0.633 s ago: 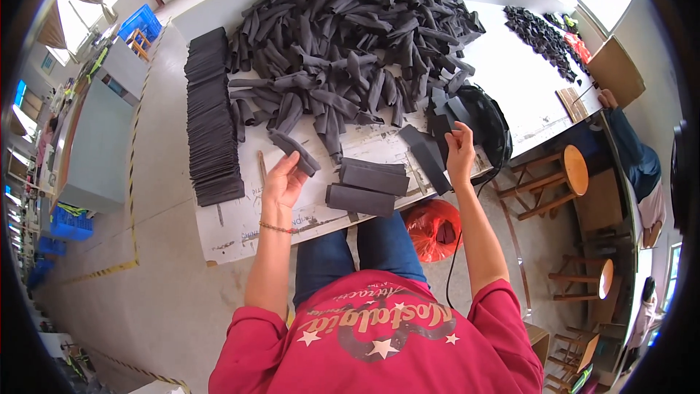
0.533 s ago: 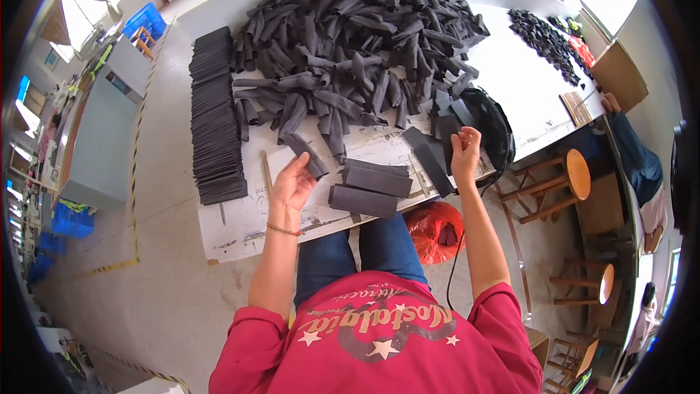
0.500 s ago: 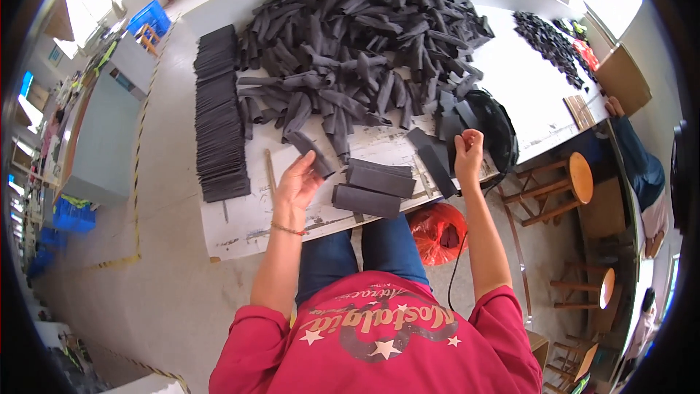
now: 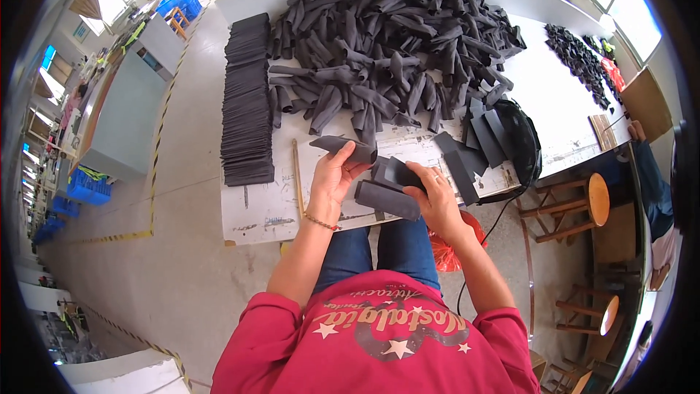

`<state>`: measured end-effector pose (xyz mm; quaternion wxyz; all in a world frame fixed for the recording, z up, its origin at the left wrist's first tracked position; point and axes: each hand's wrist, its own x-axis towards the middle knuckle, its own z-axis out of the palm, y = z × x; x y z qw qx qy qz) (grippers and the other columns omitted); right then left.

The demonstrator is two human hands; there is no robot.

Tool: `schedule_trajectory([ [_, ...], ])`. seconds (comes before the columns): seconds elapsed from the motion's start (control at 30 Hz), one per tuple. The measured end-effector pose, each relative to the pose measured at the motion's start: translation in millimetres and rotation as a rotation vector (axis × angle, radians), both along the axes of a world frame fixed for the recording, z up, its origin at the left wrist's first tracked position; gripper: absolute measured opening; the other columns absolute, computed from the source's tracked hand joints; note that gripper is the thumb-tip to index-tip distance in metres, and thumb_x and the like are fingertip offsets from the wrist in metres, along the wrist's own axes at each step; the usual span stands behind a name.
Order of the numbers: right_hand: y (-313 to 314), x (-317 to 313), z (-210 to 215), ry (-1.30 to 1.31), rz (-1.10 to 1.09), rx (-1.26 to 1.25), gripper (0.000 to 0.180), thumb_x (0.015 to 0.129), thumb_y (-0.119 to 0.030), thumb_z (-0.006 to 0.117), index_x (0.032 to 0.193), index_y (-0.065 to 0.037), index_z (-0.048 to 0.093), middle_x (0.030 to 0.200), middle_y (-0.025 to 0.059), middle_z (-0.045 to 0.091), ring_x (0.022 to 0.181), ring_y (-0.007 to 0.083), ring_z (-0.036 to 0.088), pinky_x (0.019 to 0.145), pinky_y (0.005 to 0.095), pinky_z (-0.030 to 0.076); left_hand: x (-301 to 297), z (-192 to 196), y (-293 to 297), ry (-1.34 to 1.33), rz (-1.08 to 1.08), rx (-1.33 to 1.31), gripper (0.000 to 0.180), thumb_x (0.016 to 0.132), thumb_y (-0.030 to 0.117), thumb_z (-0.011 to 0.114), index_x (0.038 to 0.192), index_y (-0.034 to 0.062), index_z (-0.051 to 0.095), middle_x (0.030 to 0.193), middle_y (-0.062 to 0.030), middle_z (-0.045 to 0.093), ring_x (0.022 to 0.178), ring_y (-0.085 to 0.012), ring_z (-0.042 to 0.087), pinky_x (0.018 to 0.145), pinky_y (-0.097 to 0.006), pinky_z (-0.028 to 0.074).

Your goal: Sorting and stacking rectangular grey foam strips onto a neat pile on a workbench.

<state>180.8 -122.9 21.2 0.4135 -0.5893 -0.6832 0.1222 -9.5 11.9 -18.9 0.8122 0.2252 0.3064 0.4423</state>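
My left hand [image 4: 335,178] is closed on a dark grey fabric sleeve [image 4: 341,147], thumb on top, above the near part of the white table. To its right, my right hand [image 4: 436,198] has its fingers bent around a flat dark piece [image 4: 398,172]; its fingertips are partly hidden. Below and between the hands lies a small stack of dark flat sleeves [image 4: 386,200] near the table's front edge. A large heap of loose dark sleeves [image 4: 394,22] covers the far middle. Several dark flat strips [image 4: 487,142] lie to the right, by a black bag [image 4: 521,138].
A long row of tightly packed dark pieces [image 4: 246,102] runs along the table's left side. Beside it lies a thin wooden stick [image 4: 297,175]. A red plastic bag [image 4: 446,255] is below the front edge, and wooden stools [image 4: 596,200] stand at right.
My right hand has moved left from the strips by the black bag to the small stack. The sleeve in my left hand now lies more level. The whole view has shifted.
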Motion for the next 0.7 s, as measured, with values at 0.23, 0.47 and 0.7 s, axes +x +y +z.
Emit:
schedule_trajectory([
  [0.23, 5.9, -11.9, 7.0, -0.049, -0.036, 0.140, 0.033, 0.077, -0.002, 0.070, 0.110, -0.004, 0.065, 0.100, 0.0117, 0.062, 0.090, 0.0312, 0.057, 0.082, 0.0392, 0.044, 5.1, 3.9, -5.1, 0.051, 0.016, -0.016, 0.023, 0.088, 0.015, 0.070, 0.101, -0.0018, 0.061, 0.096, -0.0139, 0.069, 0.086, -0.0244, 0.070, 0.076, -0.039, 0.060],
  [0.47, 9.6, -12.5, 16.7, -0.159, -0.091, 0.209, 0.027, 0.076, -0.001, 0.071, 0.103, -0.005, 0.069, 0.093, 0.0064, 0.063, 0.085, 0.0265, 0.057, 0.078, 0.0372, 0.042, 4.8, 13.2, -9.3, 0.072, -0.047, 0.001, 0.023, 0.089, 0.017, 0.069, 0.101, -0.0004, 0.062, 0.101, -0.0172, 0.069, 0.087, -0.0230, 0.070, 0.075, -0.036, 0.061],
  [0.7, 11.1, -13.8, 23.5, -0.189, -0.083, 0.189, 0.025, 0.077, -0.003, 0.071, 0.102, -0.005, 0.069, 0.091, 0.0062, 0.062, 0.085, 0.0257, 0.057, 0.077, 0.0373, 0.042, 5.7, 13.9, -10.4, 0.077, -0.099, 0.028, 0.025, 0.091, 0.018, 0.067, 0.105, -0.0015, 0.060, 0.102, -0.0168, 0.069, 0.087, -0.0228, 0.070, 0.072, -0.035, 0.062],
])
